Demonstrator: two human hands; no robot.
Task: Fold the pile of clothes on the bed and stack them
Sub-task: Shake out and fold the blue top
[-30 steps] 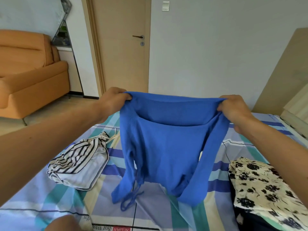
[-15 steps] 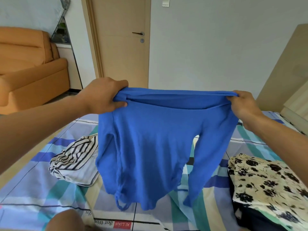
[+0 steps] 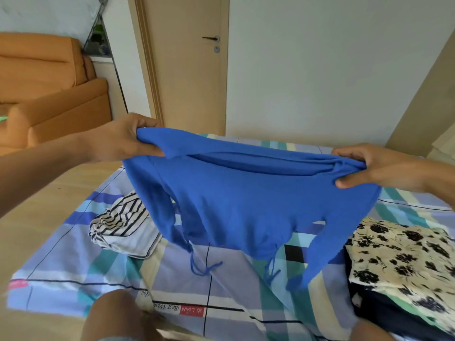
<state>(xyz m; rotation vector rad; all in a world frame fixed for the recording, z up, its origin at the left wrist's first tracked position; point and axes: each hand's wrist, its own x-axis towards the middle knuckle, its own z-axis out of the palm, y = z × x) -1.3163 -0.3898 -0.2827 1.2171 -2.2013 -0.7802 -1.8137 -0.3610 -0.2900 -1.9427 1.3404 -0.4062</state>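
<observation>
The blue top (image 3: 246,205) hangs in the air above the middle of the bed (image 3: 73,279), stretched wide between two hands: the left hand (image 3: 123,141) has its fingers curled tight round one bunched shoulder, and the right hand (image 3: 369,166) pinches the other shoulder between thumb and curled fingers. The body of the top sags between them, the left side held higher, with a sleeve (image 3: 327,252) dangling on each side and thin drawstrings (image 3: 202,267) trailing from the hem just above the bed. The step in hand looks like spreading the top before laying it down to fold. To do it well, both grips should sit at matching points on the shoulders and the hands should level out, so the neckline runs straight; the hem should meet the bed first, on the bare patch between the striped garment (image 3: 120,220) and the floral garment (image 3: 406,254), and the rest should then be lowered flat. Sleeves and strings are likely to tuck under, so a smoothing pass is probably needed. The floral garment, lying on a dark cloth (image 3: 384,313), seems the stack to end on
</observation>
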